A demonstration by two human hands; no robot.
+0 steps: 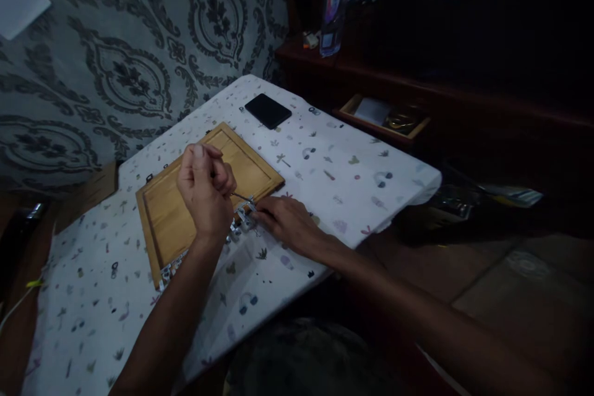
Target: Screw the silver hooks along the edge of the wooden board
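My left hand (pixel 204 189) is closed in a fist over a wooden panel, gripping a tool whose thin metal shaft (pixel 241 197) sticks out to the right, like a screwdriver; its handle is hidden in the fist. The shaft's tip meets a metal hinge (pixel 245 213) at the near right edge of the framed wooden panel (pixel 185 216), which lies flat on the table. My right hand (pixel 283 219) rests beside that corner, fingers pinched on the hinge. More small metal fittings (pixel 167 269) line the panel's near edge, partly covered by my left forearm.
A black phone (pixel 268 111) lies beyond the panel on the patterned white tablecloth (pixel 334 185). Behind stand a dark red cabinet with an open drawer (pixel 387 117) and a clear bottle (pixel 333 9). A patterned wall (pixel 130 74) borders the table's far left; cardboard (pixel 88 197) leans there.
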